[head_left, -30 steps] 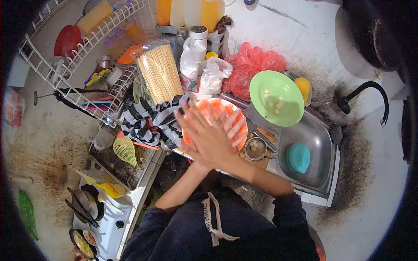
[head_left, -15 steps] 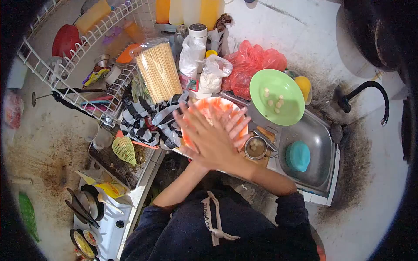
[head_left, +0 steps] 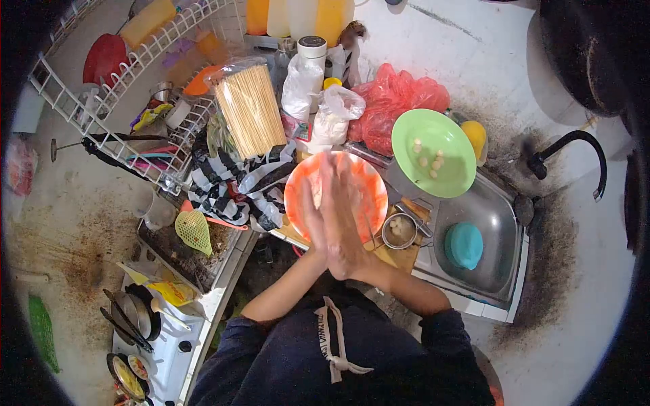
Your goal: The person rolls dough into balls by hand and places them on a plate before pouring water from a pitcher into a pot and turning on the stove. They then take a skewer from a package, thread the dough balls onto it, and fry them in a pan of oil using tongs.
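Observation:
My left hand point(head_left: 312, 220) and my right hand point(head_left: 340, 233) are held palm to palm, fingers stretched out and pointing away from me. Whether anything lies between the palms is hidden. Beneath them is an orange-and-white plate point(head_left: 296, 183), with a pale mass partly visible behind the fingers. Right of the plate, a small metal pot point(head_left: 399, 231) holds pale round pieces in cloudy liquid. Several small pale balls point(head_left: 423, 162) lie on a green plate point(head_left: 443, 132) farther right.
A steel sink point(head_left: 497, 277) with a turquoise bowl point(head_left: 464, 245) in it and a black faucet point(head_left: 575, 135) are at right. Bundled skewers point(head_left: 249, 111), a flour-like bag point(head_left: 332, 118) and red plastic bags point(head_left: 386, 101) stand behind. A dish rack point(head_left: 128, 95) and stove point(head_left: 169, 338) are left.
The hands have turned from crossed with fingers spread to upright and edge-on, palms together. More of the orange-and-white plate shows now.

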The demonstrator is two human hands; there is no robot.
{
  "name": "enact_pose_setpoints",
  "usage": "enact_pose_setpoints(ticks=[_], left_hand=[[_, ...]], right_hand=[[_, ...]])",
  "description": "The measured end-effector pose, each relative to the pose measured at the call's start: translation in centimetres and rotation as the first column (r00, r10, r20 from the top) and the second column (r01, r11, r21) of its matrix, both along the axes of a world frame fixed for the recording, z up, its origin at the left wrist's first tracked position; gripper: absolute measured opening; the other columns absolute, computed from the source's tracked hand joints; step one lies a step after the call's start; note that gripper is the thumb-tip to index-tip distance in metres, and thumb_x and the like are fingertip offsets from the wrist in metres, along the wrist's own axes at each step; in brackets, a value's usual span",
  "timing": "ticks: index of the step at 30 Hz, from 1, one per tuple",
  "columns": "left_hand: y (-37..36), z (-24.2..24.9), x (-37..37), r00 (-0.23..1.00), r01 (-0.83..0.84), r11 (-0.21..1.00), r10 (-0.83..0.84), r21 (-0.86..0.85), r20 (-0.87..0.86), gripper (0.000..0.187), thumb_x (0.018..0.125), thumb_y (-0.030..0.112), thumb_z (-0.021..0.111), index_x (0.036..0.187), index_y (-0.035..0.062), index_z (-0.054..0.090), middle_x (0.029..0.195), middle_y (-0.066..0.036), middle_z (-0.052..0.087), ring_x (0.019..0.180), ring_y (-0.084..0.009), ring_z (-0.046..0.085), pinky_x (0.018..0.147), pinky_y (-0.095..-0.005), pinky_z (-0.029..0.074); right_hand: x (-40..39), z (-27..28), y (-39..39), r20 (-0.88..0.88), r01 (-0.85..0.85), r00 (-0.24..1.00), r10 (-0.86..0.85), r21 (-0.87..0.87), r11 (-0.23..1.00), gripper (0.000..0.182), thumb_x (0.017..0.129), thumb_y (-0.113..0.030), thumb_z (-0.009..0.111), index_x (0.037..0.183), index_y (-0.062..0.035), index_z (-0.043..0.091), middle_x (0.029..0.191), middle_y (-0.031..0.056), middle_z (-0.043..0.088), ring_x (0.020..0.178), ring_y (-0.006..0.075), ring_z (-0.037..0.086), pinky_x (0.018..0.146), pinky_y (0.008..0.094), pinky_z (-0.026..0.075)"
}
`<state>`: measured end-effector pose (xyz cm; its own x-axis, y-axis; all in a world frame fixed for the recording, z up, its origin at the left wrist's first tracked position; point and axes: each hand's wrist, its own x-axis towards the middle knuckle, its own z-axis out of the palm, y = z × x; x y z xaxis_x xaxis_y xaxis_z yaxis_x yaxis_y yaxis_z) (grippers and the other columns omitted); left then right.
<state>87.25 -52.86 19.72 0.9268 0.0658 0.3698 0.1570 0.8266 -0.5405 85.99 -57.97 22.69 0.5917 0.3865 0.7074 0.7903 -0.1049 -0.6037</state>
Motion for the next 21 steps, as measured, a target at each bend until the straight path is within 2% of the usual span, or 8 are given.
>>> enact_pose_setpoints(ticks=[2, 3, 4, 5, 8, 9, 18, 21], left_hand=[[0.2, 0.8, -0.2, 0.994, 0.107, 0.984, -0.102, -0.143, 0.040, 0.070, 0.085, 0.058, 0.014, 0.137, 0.0151, -0.005, 0.143, -0.005, -0.004, 0.131, -0.0231, -0.002, 0.105, -0.0391, 0.003], [0.1, 2.2, -0.7, 0.980, -0.184, 0.840, 0.200, 0.510, 0.025, 0.070, 0.084, 0.059, 0.012, 0.137, 0.0155, -0.004, 0.143, -0.006, -0.002, 0.132, -0.0237, -0.001, 0.105, -0.0394, 0.003], [-0.1, 2.9, -1.1, 0.884, -0.323, 0.252, 0.424, 0.912, 0.196, 0.071, 0.083, 0.060, 0.011, 0.137, 0.0160, -0.003, 0.143, -0.008, -0.001, 0.132, -0.0244, 0.001, 0.105, -0.0397, 0.003], [-0.3, 2.3, -1.3, 0.874, -0.366, 0.138, 0.391, 0.920, 0.289, 0.069, 0.084, 0.059, 0.008, 0.137, 0.0158, -0.005, 0.143, -0.007, -0.004, 0.132, -0.0228, -0.004, 0.105, -0.0369, -0.003], [-1.2, 1.9, -2.3, 0.853, -0.382, -0.077, 0.354, 0.921, 0.384, 0.069, 0.084, 0.058, 0.006, 0.137, 0.0149, -0.004, 0.143, -0.004, -0.008, 0.131, -0.0207, -0.009, 0.104, -0.0359, -0.005], [-1.3, 1.8, -2.1, 0.856, -0.382, -0.080, 0.344, 0.921, 0.385, 0.069, 0.084, 0.058, 0.005, 0.137, 0.0147, -0.004, 0.143, -0.004, -0.009, 0.131, -0.0205, -0.009, 0.104, -0.0357, -0.005], [0.0, 3.4, -0.8, 0.853, -0.471, 0.163, 0.336, 0.867, 0.400, 0.073, 0.082, 0.061, 0.006, 0.137, 0.0144, -0.003, 0.143, -0.004, -0.006, 0.131, -0.0208, -0.009, 0.104, -0.0373, -0.005], [-1.1, 2.6, -1.9, 0.865, -0.443, 0.086, 0.303, 0.893, 0.400, 0.074, 0.081, 0.062, 0.008, 0.137, 0.0143, -0.002, 0.143, -0.004, -0.005, 0.131, -0.0202, -0.007, 0.105, -0.0366, -0.004]], right_hand=[[-0.5, -0.1, 0.2, -0.104, 0.136, 0.985, -0.139, -0.040, 0.990, 0.074, 0.085, -0.042, 0.039, 0.135, 0.0010, 0.004, 0.139, 0.0250, 0.002, 0.129, 0.0378, 0.001, 0.101, 0.0503, 0.000], [-0.3, -0.2, -0.4, -0.146, 0.184, 0.969, -0.200, -0.120, 0.976, 0.074, 0.086, -0.040, 0.040, 0.135, 0.0010, 0.002, 0.139, 0.0238, -0.001, 0.130, 0.0365, 0.000, 0.102, 0.0493, 0.001], [0.0, -0.5, -0.8, -0.184, 0.229, 0.946, -0.267, -0.202, 0.952, 0.074, 0.086, -0.038, 0.041, 0.134, 0.0010, 0.000, 0.140, 0.0226, -0.004, 0.130, 0.0352, -0.001, 0.102, 0.0482, 0.001], [0.7, -0.5, -0.3, -0.321, 0.208, 0.935, -0.153, 0.143, 0.968, 0.076, 0.087, -0.039, 0.038, 0.134, -0.0011, -0.008, 0.140, 0.0195, -0.007, 0.130, 0.0307, -0.003, 0.104, 0.0457, 0.002], [0.8, 1.7, -0.7, -0.282, 0.185, 0.953, -0.112, 0.248, 0.951, 0.077, 0.081, -0.056, 0.012, 0.134, -0.0037, -0.010, 0.140, 0.0180, -0.010, 0.130, 0.0307, -0.008, 0.102, 0.0464, -0.004], [0.7, 2.5, -0.8, -0.259, 0.174, 0.961, -0.095, 0.300, 0.938, 0.081, 0.079, -0.064, -0.001, 0.134, -0.0051, -0.012, 0.141, 0.0172, -0.011, 0.130, 0.0307, -0.011, 0.101, 0.0468, -0.007], [-1.2, 0.5, -1.0, -0.215, 0.210, 0.957, -0.196, 0.045, 0.977, 0.083, 0.078, -0.065, 0.000, 0.132, -0.0051, -0.017, 0.139, 0.0200, -0.015, 0.129, 0.0315, -0.013, 0.101, 0.0448, -0.009], [1.0, 1.1, -1.6, -0.152, 0.209, 0.973, -0.173, 0.271, 0.940, 0.076, 0.082, -0.060, 0.004, 0.134, -0.0062, -0.014, 0.141, 0.0162, -0.011, 0.130, 0.0278, -0.010, 0.102, 0.0428, -0.008]])
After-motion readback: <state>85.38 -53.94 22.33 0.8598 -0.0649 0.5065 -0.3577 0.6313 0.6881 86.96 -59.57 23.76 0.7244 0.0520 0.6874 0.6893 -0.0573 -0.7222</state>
